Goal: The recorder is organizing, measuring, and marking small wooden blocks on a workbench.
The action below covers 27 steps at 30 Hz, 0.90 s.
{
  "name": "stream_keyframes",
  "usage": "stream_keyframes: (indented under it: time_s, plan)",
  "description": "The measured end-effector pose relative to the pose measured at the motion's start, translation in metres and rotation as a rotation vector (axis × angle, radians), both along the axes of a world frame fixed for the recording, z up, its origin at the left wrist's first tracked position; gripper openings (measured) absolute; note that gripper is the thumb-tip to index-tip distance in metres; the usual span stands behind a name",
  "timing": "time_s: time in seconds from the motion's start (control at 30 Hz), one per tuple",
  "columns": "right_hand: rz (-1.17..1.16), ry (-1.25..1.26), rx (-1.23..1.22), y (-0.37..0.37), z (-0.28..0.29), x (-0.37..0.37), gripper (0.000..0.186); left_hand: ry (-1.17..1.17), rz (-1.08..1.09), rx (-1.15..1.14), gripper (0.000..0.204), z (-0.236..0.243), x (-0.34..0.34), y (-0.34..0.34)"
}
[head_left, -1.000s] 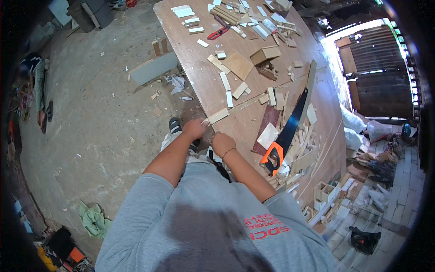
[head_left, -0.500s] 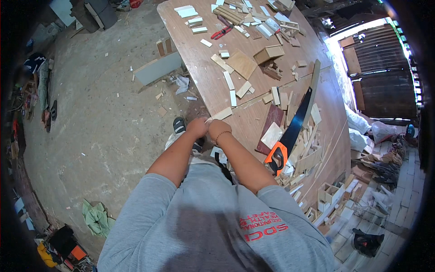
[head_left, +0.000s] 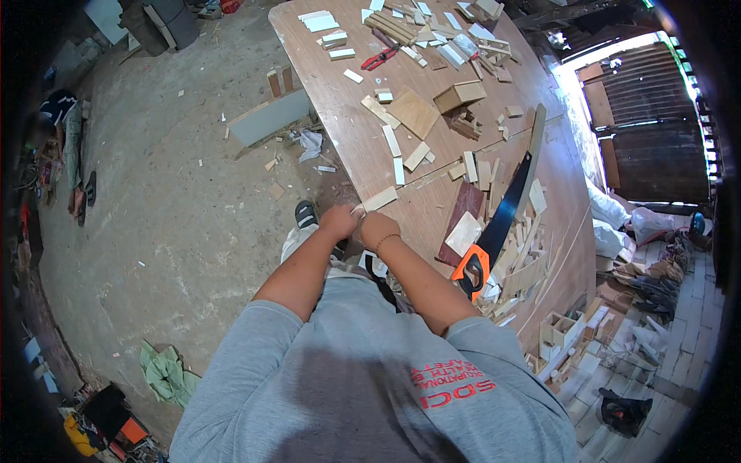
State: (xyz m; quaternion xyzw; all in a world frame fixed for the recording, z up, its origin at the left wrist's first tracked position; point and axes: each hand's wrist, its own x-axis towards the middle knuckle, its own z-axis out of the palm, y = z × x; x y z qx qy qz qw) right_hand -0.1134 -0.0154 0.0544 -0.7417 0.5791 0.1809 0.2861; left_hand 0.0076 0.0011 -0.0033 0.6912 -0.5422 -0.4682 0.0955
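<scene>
Item one: a pale wooden strip [head_left: 380, 199] at the tabletop [head_left: 417, 224] edge, its near end just beside my left hand [head_left: 338, 221] and right hand [head_left: 378, 230], whose fingers are curled in, clamped on what I cannot tell. To the right: one maroon board [head_left: 467, 202], one orange-handled handsaw [head_left: 498, 224]; farther off, one square plywood panel [head_left: 415, 114], one small wooden box [head_left: 460, 95].

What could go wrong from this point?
The pale wood strip lies at the table's edge by the left hand and right hand; any grip on it is unclear, so it might slip off. The bare-bladed handsaw lies among wood scraps; a careless reach rightward could bring a cut.
</scene>
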Motion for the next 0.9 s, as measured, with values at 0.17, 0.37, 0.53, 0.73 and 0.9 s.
stream_keyframes:
  time_s: [0.17, 0.37, 0.53, 0.73, 0.9]
  plan:
    - [-0.063, 0.057, -0.006, 0.031, 0.029, -0.034, 0.026, -0.021, -0.020, 0.004, 0.040, 0.003, -0.001, -0.002]
    - [0.050, -0.034, -0.055, -0.005, -0.028, -0.011, 0.023, -0.031, -0.022, -0.072, 0.039, -0.006, 0.001, -0.003]
    - [-0.040, 0.007, -0.038, 0.036, 0.026, -0.029, 0.023, -0.019, 0.003, -0.044, 0.040, -0.004, 0.001, -0.001]
    - [-0.054, 0.025, -0.021, 0.021, 0.017, -0.029, 0.025, -0.014, -0.029, -0.038, 0.041, -0.007, -0.001, -0.003]
    - [-0.044, 0.001, -0.011, 0.005, 0.001, -0.008, 0.026, 0.016, -0.005, -0.039, 0.040, -0.003, -0.001, -0.001]
